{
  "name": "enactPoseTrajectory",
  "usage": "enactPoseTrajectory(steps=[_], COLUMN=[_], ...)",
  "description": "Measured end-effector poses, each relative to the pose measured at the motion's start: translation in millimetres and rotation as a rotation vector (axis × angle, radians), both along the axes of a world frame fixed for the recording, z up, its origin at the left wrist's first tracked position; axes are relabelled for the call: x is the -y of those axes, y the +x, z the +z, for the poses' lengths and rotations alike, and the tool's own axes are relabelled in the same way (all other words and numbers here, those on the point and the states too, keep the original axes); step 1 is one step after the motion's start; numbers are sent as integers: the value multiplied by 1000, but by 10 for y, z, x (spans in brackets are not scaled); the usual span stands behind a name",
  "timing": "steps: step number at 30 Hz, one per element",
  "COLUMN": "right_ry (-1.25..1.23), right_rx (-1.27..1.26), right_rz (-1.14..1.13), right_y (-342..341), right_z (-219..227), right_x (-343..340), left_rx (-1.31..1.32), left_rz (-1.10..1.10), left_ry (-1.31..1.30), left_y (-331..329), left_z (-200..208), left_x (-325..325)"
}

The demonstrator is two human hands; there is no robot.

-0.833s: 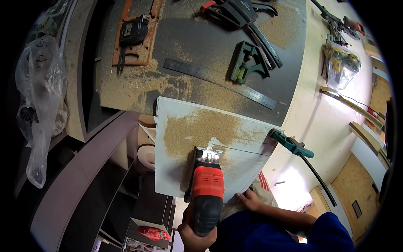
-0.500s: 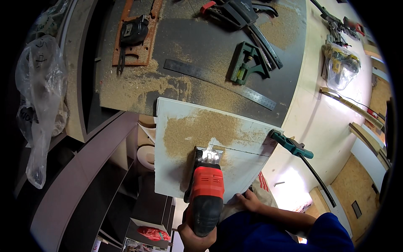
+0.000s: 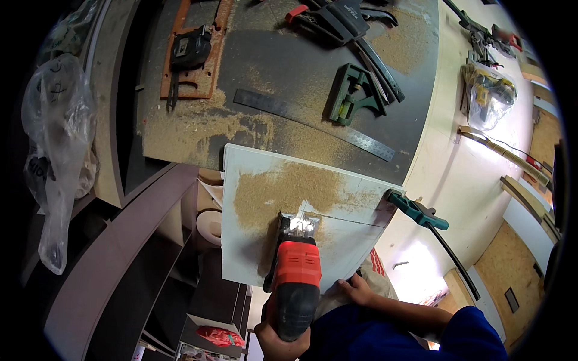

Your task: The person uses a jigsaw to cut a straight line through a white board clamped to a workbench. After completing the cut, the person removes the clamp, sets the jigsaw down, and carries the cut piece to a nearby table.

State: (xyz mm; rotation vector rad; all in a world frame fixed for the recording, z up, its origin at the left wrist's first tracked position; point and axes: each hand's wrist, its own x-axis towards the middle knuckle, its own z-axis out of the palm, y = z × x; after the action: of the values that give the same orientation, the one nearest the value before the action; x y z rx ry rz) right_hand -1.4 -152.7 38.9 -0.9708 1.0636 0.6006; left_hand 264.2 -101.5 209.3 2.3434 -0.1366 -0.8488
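A red and black jigsaw (image 3: 299, 265) rests with its metal shoe on a white board (image 3: 253, 249), beside a dark line drawn across it. My left hand (image 3: 280, 344) is closed around the back of the jigsaw's body. The blade is hidden below the tool. My right hand (image 3: 359, 291) lies at the board's near right edge, thumb towards the jigsaw and fingers curled at the edge, partly out of sight. Sawdust (image 3: 289, 188) covers much of the board's upper part. A green-handled clamp (image 3: 424, 213) grips the board's right corner.
Beyond the board, a dusty dark worktop (image 3: 259, 66) carries a steel ruler (image 3: 265, 101), a green square head (image 3: 352, 99), black clamps (image 3: 340, 21) and a tape measure (image 3: 191, 47) on an orange plate (image 3: 211, 81). Plastic bags (image 3: 60, 120) hang at left, above dark shelving (image 3: 150, 253).
The whole scene sits slightly lower in the picture. Both hands keep their places, and the jigsaw shows almost no movement along the board.
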Motion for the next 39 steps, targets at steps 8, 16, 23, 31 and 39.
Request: enactPoseTrajectory(steps=[8, 16, 23, 31, 39], right_ry=[-6, -19, 6, 29, 91], right_rx=[6, 9, -25, 5, -13], right_rz=[-23, -29, 25, -38, -47], right_y=[-88, -18, -4, -62, 14], right_z=[-61, -11, 6, -52, 9], right_x=[-79, -32, 6, -46, 27], left_rx=[-11, 0, 8, 6, -32], left_rz=[-11, -2, -35, -21, 4], left_ry=[-8, -21, -9, -49, -74], left_y=[32, 69, 53, -11, -34], left_z=[-2, 9, -8, -67, -84], left_x=[36, 102, 70, -13, -21])
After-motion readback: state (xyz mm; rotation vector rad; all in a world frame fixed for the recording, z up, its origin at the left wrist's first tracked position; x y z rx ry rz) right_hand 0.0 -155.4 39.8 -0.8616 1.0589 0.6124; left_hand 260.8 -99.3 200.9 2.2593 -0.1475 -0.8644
